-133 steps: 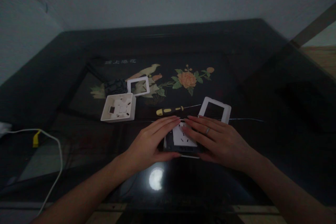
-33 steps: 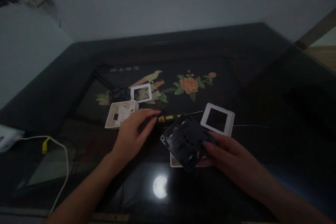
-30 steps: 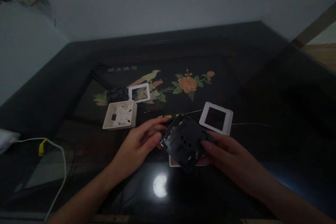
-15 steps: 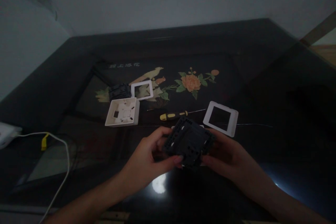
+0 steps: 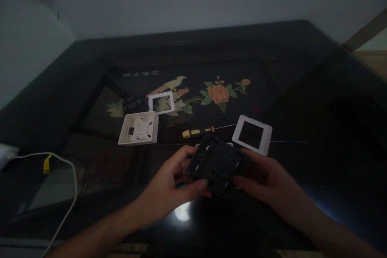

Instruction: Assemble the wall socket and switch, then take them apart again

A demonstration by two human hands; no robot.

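Observation:
Between my two hands, above the table's near half, is a black socket module, tilted, with slots and raised parts on the face toward me. My left hand grips its left side, thumb on the near edge. My right hand is closed on its right side, fingers partly hidden underneath. A white edge shows behind the module; what it belongs to is hidden. Just beyond lies a screwdriver with a yellow and black handle. A white frame rests to the right, close to my right hand.
A white wall box lies open side up at left. Behind it are another black module and a second white frame. A white cable with a yellow tag runs along the left of the dark glossy table.
The module has tilted slightly in my hands, its near end a little lower. Both hands keep their hold. The whole view has shifted slightly, and the things on the table lie as before.

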